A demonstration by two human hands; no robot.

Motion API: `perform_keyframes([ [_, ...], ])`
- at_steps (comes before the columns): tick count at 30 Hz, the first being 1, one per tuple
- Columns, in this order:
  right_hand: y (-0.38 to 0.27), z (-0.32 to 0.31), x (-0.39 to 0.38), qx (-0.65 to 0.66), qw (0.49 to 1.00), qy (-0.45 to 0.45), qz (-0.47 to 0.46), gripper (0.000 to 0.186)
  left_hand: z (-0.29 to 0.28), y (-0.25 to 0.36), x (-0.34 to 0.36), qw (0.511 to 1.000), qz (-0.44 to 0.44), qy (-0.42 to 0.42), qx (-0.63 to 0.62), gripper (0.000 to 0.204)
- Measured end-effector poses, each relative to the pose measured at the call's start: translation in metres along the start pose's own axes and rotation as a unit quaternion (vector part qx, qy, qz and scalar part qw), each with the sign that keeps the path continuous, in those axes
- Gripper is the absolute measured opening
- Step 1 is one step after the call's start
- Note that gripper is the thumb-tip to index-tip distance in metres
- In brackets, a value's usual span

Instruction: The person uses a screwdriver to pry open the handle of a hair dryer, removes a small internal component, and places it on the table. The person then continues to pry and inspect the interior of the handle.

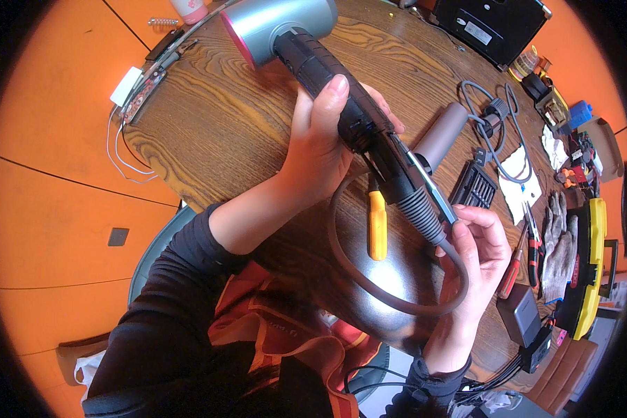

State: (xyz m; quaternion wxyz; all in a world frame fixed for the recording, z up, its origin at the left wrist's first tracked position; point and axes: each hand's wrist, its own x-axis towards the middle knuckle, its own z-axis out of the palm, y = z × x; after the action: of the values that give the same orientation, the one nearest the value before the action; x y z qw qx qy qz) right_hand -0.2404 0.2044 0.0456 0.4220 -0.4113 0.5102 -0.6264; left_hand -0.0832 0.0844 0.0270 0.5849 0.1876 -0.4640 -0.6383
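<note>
My left hand (320,132) wraps round the black inner handle of a hair dryer (313,63), thumb on top. Its silver head with a pink rim points to the upper left. The handle's lower section shows exposed inner parts, with a ribbed cable sleeve (419,212) at the end. A grey cord loops down from that sleeve. With its fingertips, my right hand (482,247) pinches the end of a slim grey strip-like piece (435,195) lying along the handle. Whether that strip is a tool or a dryer part, I cannot tell. A purple-grey tube (442,136) lies behind the handle.
Below the handle lies a yellow-handled tool (377,226). To the right are a black bit case (474,184), a coiled cord (494,115), pliers (533,244), a red-handled screwdriver (513,268) and work gloves (556,244). A black case (491,28) stands at the back right.
</note>
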Motion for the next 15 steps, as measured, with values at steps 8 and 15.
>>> perform_keyframes([
  [8, 0.0045, 0.0014, -0.0002, -0.011, 0.997, 0.057, -0.054, 0.021, 0.0005, 0.0013, 0.0010, 1.000, 0.019, 0.002, 0.003, 0.046],
  [15, 0.0059, 0.0046, -0.0004, -0.042, 0.991, 0.097, -0.087, 0.022, 0.0012, 0.0025, 0.0000, 1.000, 0.015, 0.000, 0.021, 0.046],
])
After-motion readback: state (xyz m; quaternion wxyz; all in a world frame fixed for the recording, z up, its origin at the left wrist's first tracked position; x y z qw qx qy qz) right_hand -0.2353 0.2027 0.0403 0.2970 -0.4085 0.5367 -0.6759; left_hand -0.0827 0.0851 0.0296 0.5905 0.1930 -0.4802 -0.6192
